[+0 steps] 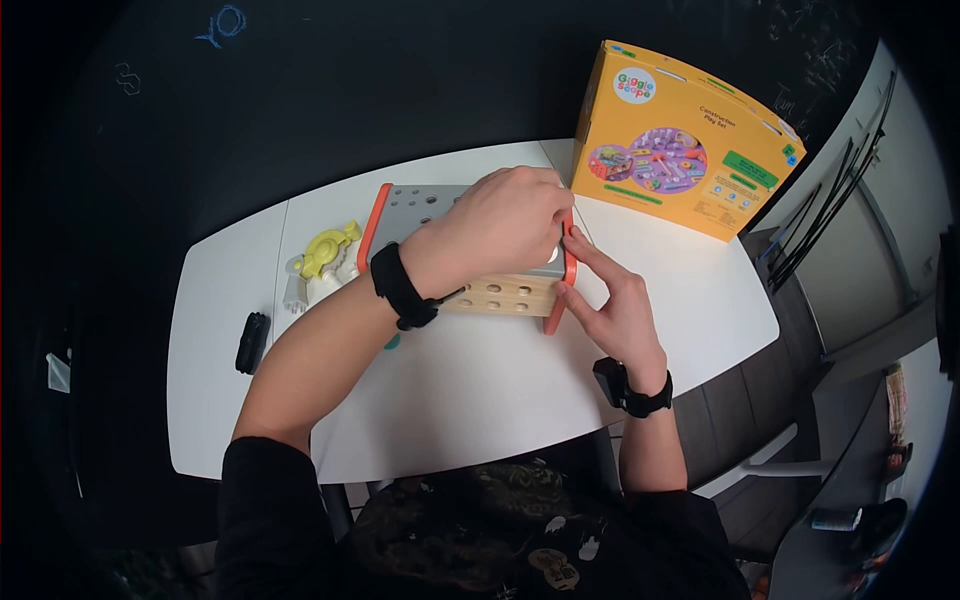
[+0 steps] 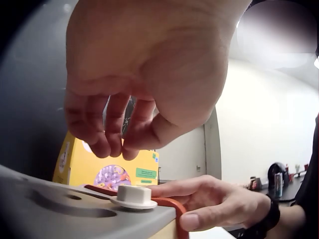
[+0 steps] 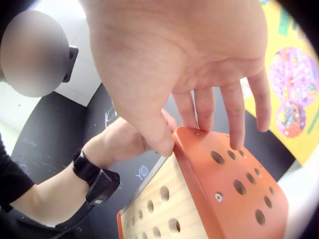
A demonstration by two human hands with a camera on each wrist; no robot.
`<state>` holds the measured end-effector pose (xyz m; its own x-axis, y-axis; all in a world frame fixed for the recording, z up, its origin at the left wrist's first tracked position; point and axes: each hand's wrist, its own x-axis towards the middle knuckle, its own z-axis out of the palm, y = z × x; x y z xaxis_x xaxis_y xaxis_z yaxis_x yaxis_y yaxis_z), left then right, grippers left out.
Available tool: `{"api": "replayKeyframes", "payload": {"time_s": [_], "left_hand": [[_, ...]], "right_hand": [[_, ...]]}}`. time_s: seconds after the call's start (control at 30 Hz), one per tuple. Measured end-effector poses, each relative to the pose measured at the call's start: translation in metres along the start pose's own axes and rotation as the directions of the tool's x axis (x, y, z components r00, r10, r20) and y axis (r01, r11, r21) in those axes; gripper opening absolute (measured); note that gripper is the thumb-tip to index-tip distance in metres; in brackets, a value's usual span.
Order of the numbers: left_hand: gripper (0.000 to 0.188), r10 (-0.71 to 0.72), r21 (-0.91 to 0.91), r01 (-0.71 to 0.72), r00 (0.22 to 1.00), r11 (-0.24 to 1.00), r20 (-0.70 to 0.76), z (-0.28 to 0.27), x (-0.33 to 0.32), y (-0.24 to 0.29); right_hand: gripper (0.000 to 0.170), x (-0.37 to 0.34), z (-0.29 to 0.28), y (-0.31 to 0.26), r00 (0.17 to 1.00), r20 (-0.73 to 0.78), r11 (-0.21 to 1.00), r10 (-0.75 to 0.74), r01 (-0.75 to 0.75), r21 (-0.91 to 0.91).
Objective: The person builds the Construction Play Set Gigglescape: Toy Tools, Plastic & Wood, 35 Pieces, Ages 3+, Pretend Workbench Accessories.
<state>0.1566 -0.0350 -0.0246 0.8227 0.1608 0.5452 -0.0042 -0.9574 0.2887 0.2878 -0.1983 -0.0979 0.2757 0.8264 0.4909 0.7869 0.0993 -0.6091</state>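
Observation:
A toy workbench has a grey top (image 1: 410, 208) with holes, a wooden side (image 3: 159, 204) with round holes, and red-orange end panels (image 3: 234, 184). At its right end, a white round-flanged piece with a raised block (image 2: 133, 196) sits on the grey top. Just above that piece is my left hand (image 1: 505, 222), fingers bent downward, fingertips close together, nothing visible between them. Against the right end panel rests my right hand (image 1: 618, 310), thumb at the front corner, the other fingers extended and spread along the panel and its upper edge.
A yellow construction play set box (image 1: 690, 140) stands behind on the right. Left of the workbench lie yellow-green toy parts (image 1: 325, 250), pale pieces and a black object (image 1: 252, 343). Something teal (image 1: 392, 342) peeks out below the left forearm. The white table (image 1: 470, 400) carries everything.

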Motion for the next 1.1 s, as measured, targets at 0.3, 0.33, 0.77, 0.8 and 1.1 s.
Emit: {"api": "replayKeyframes", "payload": {"time_s": [0.3, 0.33, 0.77, 0.8, 1.1], "left_hand": [[0.016, -0.195, 0.203, 0.132, 0.924, 0.97, 0.33, -0.011, 0.001, 0.019], [0.016, -0.194, 0.202, 0.132, 0.924, 0.97, 0.33, -0.008, 0.0, 0.016], [0.024, -0.035, -0.161, 0.122, 0.887, 0.979, 0.461, -0.01, 0.005, 0.003], [0.021, -0.004, -0.216, 0.095, 0.921, 0.972, 0.388, -0.01, 0.004, 0.003], [0.014, -0.144, 0.137, 0.106, 0.94, 0.985, 0.309, 0.004, -0.004, 0.007]], "right_hand": [[0.048, 0.0, 0.003, 0.002, 0.999, -0.024, 0.999, -0.028, 0.028, 0.021], [0.048, 0.0, 0.002, 0.002, 0.999, -0.024, 0.999, -0.028, 0.028, 0.02], [0.049, 0.0, -0.001, -0.001, 1.0, 0.012, 1.0, 0.026, -0.026, 0.018], [0.049, 0.0, -0.002, -0.002, 0.998, 0.034, 0.998, 0.059, -0.06, 0.019], [0.05, 0.001, 0.001, 0.003, 1.0, -0.007, 1.0, -0.018, 0.018, 0.0]]}}
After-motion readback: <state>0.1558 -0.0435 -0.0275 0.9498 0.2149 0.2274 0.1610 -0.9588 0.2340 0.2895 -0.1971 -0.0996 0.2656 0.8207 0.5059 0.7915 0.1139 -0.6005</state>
